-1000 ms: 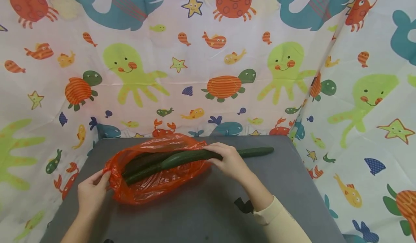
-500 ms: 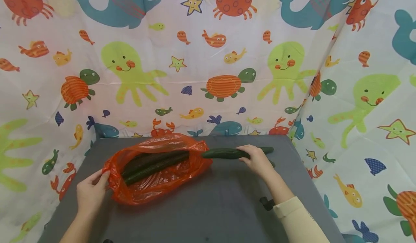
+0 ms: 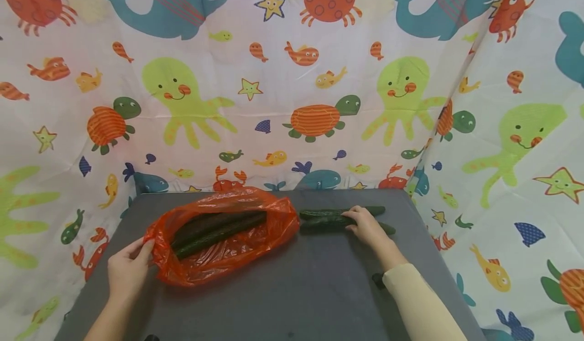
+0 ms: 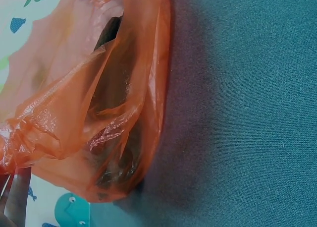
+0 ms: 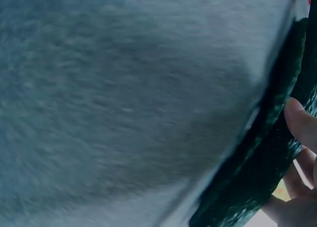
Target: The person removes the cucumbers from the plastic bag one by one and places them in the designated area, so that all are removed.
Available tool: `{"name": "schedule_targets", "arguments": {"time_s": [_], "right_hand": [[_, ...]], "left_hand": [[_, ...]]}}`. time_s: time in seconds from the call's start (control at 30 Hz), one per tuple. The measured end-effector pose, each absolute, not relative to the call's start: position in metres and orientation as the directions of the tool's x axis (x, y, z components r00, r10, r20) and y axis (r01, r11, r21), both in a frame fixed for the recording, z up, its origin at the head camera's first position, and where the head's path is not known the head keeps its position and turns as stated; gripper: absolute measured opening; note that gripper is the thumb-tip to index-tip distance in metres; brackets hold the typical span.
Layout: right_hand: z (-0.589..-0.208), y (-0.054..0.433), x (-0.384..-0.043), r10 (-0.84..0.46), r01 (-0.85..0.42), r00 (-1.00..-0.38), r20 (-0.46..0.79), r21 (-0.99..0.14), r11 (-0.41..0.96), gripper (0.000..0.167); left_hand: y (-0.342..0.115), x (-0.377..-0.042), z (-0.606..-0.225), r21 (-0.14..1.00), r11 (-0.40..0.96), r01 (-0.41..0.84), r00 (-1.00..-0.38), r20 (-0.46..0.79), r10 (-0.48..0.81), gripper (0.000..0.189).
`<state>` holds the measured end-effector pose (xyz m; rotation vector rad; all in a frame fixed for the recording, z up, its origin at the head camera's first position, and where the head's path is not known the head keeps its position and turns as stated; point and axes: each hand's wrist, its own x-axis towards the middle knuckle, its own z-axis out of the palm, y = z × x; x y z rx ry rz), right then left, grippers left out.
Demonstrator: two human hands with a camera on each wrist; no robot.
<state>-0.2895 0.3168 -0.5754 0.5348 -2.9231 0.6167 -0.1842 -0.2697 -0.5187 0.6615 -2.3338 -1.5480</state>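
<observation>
My left hand (image 3: 128, 267) pinches the gathered left end of a thin orange plastic bag (image 3: 282, 229), whose mouth gapes upward. Inside lie dark green cucumbers (image 3: 212, 238), partly covered by the plastic. To the right of the bag, my right hand (image 3: 367, 229) holds a long cucumber (image 3: 321, 224) at about its middle, thumb on the near side and fingers over it. This cucumber lies alongside another cucumber (image 3: 376, 210) just behind it. In the right wrist view the held cucumber (image 5: 247, 187) shows between thumb and fingers, low over the table.
Everything lies on a grey table (image 3: 274, 300). A white curtain (image 3: 269, 98) printed with sea animals hangs behind it and along both sides. A small black object (image 3: 152, 338) shows at the bottom edge.
My right hand has drawn a cucumber out of the bag to the right and brought it down in front of the other cucumber. My left hand has stayed at the bag's end.
</observation>
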Motion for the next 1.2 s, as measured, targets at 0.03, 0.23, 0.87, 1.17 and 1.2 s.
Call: {"name": "schedule_targets", "arguments": {"time_s": [0.03,0.23,0.87,1.17,1.2], "right_hand": [[-0.579,0.318,-0.291,-0.319,-0.359,-0.933,0.166,-0.376,0.854,0.041],[-0.596,0.324,-0.299,-0.314,-0.341,-0.94,0.134,-0.386,0.857,0.041],[-0.596,0.325,-0.301,-0.231,-0.309,-0.948,0.22,-0.453,0.836,0.044],[-0.548,0.286,-0.293,-0.274,-0.431,-0.901,0.336,-0.625,0.651,0.044],[-0.542,0.28,-0.291,-0.285,-0.448,-0.893,0.348,-0.64,0.624,0.043]], "left_hand": [[-0.27,-0.184,-0.519,0.919,0.326,-0.222,-0.861,-0.028,-0.508,0.051],[-0.271,-0.182,-0.52,0.91,0.352,-0.218,-0.86,-0.009,-0.51,0.05],[-0.269,-0.182,-0.518,0.918,0.334,-0.214,-0.877,-0.03,-0.48,0.052],[-0.268,-0.184,-0.52,0.925,0.324,-0.197,-0.869,-0.011,-0.495,0.051],[-0.268,-0.184,-0.52,0.926,0.324,-0.197,-0.868,-0.011,-0.497,0.051]]}}
